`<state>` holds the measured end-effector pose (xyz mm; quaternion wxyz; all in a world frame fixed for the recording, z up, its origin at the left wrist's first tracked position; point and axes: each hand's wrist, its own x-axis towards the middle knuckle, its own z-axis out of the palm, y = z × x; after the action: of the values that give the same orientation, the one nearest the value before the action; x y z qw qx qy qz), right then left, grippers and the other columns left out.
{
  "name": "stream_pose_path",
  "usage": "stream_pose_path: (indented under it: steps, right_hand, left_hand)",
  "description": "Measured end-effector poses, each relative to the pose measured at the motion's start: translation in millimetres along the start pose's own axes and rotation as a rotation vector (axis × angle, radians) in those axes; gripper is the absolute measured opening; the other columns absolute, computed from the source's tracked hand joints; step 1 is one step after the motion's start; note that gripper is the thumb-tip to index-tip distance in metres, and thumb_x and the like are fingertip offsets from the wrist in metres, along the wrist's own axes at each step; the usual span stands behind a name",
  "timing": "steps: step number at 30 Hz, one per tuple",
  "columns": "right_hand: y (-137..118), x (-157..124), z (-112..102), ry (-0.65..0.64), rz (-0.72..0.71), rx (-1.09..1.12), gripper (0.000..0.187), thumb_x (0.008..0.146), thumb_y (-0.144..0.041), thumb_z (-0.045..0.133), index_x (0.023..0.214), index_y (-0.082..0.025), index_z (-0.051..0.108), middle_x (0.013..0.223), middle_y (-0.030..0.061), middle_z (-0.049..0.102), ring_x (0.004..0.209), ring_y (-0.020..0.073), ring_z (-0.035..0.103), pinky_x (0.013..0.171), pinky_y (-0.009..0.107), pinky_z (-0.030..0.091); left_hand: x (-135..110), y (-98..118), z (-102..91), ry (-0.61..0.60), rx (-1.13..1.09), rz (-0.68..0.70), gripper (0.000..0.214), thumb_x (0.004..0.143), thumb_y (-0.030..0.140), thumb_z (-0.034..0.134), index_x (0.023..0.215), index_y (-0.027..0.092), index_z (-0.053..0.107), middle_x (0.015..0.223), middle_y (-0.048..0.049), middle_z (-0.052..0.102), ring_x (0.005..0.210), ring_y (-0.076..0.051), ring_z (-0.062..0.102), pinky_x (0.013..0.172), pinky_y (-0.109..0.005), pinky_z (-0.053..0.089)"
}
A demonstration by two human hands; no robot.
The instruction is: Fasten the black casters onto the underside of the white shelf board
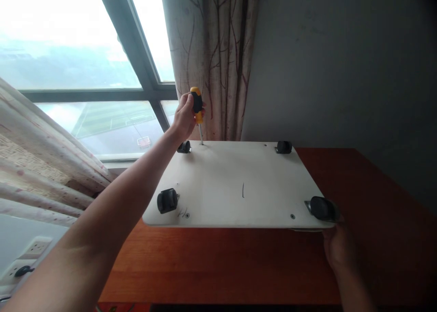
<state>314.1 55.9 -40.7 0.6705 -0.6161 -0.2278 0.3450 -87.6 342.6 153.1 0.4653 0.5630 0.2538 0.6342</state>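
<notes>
My left hand [186,114] is closed around the yellow and black handle of a screwdriver [197,103]. Its shaft points down, and the tip meets a screw spot near the far left corner of a white board [225,180]. Black casters stand at the board's corners: far left [184,147], near left [167,200], far right [284,147] and near right [321,208]. At the near right corner, my right hand [336,244] grips the board's edge beside the caster, its fingers partly hidden under it. Screws show along the near edge [187,215].
The board rests above a reddish-brown wooden table [221,262]. Behind it hang patterned curtains [221,62] and a grey wall [334,66]. A window [68,43] is at the left, with wall sockets [22,262] and a plug low on that side.
</notes>
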Motion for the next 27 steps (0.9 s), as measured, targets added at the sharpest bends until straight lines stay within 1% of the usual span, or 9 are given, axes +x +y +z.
stream_pose_path:
  steps: [2, 4, 6, 8, 11, 15, 19, 23, 27]
  right_hand:
    - [-2, -1, 2, 0.016, 0.0, -0.008, 0.028, 0.08, -0.044, 0.06, 0.082, -0.017, 0.069, 0.081, 0.0038, 0.068, 0.098, 0.0237, 0.064, 0.086, 0.036, 0.051]
    - [-4, -2, 3, 0.026, 0.011, 0.007, 0.027, 0.08, -0.042, 0.06, 0.084, -0.017, 0.068, 0.083, 0.003, 0.068, 0.098, 0.0232, 0.064, 0.086, 0.036, 0.051]
    - [-5, -2, 3, 0.02, 0.033, 0.034, 0.025, 0.079, -0.041, 0.061, 0.085, -0.018, 0.067, 0.084, 0.0018, 0.069, 0.096, 0.0228, 0.065, 0.085, 0.036, 0.052]
    - [-5, -1, 4, 0.017, 0.046, 0.055, 0.023, 0.078, -0.04, 0.062, 0.084, -0.019, 0.066, 0.084, 0.0009, 0.069, 0.095, 0.0225, 0.065, 0.084, 0.036, 0.052]
    - [-4, 0, 3, 0.03, 0.038, 0.066, 0.022, 0.077, -0.04, 0.063, 0.086, -0.019, 0.065, 0.084, 0.0001, 0.069, 0.094, 0.0221, 0.065, 0.083, 0.035, 0.052]
    - [0, 1, 1, 0.002, 0.03, 0.052, 0.027, 0.08, -0.044, 0.062, 0.091, -0.019, 0.066, 0.089, 0.001, 0.07, 0.096, 0.0221, 0.066, 0.082, 0.035, 0.052]
    - [2, 2, -1, -0.017, 0.018, 0.042, 0.03, 0.082, -0.049, 0.061, 0.085, -0.019, 0.065, 0.088, 0.0023, 0.071, 0.098, 0.0234, 0.066, 0.082, 0.035, 0.052]
    - [1, 0, 1, -0.008, 0.009, 0.052, 0.033, 0.082, -0.051, 0.062, 0.089, -0.019, 0.066, 0.09, 0.0028, 0.071, 0.1, 0.0236, 0.065, 0.083, 0.036, 0.051]
    - [0, -1, 1, -0.009, -0.007, 0.049, 0.032, 0.081, -0.05, 0.063, 0.089, -0.019, 0.065, 0.091, 0.0023, 0.07, 0.1, 0.0233, 0.065, 0.085, 0.035, 0.051]
  left_hand:
    - [0, -1, 0.3, 0.0, 0.003, 0.029, 0.028, 0.095, 0.052, 0.058, 0.104, 0.028, 0.049, 0.082, 0.0001, 0.066, 0.068, -0.014, 0.065, 0.058, -0.026, 0.05]
    - [-1, -3, 1.0, -0.011, 0.019, 0.064, 0.03, 0.091, 0.048, 0.066, 0.103, 0.028, 0.048, 0.083, 0.001, 0.065, 0.069, -0.014, 0.065, 0.059, -0.025, 0.049]
    - [-2, -3, 1.6, -0.025, 0.032, 0.084, 0.031, 0.087, 0.043, 0.073, 0.099, 0.027, 0.048, 0.085, 0.0007, 0.065, 0.073, -0.014, 0.065, 0.06, -0.025, 0.05]
    - [-3, -2, 2.0, -0.032, 0.045, 0.09, 0.029, 0.086, 0.041, 0.074, 0.096, 0.026, 0.051, 0.088, -0.0004, 0.065, 0.077, -0.015, 0.066, 0.062, -0.025, 0.051]
    - [-2, 0, 1.0, -0.032, 0.06, 0.085, 0.024, 0.088, 0.043, 0.071, 0.093, 0.024, 0.057, 0.089, -0.0025, 0.066, 0.083, -0.017, 0.068, 0.063, -0.026, 0.052]
    - [1, 4, -2.8, -0.049, 0.063, 0.015, 0.028, 0.091, 0.048, 0.065, 0.098, 0.021, 0.063, 0.095, -0.0071, 0.069, 0.087, -0.021, 0.07, 0.067, -0.03, 0.056]
    - [2, 6, -4.7, -0.042, 0.024, 0.001, 0.026, 0.093, 0.047, 0.063, 0.101, 0.022, 0.061, 0.101, -0.008, 0.071, 0.092, -0.022, 0.071, 0.072, -0.033, 0.057]
    - [0, 7, -2.9, -0.055, 0.019, 0.008, 0.024, 0.096, 0.046, 0.059, 0.104, 0.024, 0.058, 0.098, -0.0057, 0.07, 0.096, -0.021, 0.071, 0.079, -0.035, 0.057]
    - [-3, 11, -0.6, -0.077, 0.017, -0.019, 0.027, 0.096, 0.048, 0.057, 0.106, 0.022, 0.058, 0.099, -0.0063, 0.07, 0.1, -0.022, 0.07, 0.083, -0.036, 0.056]
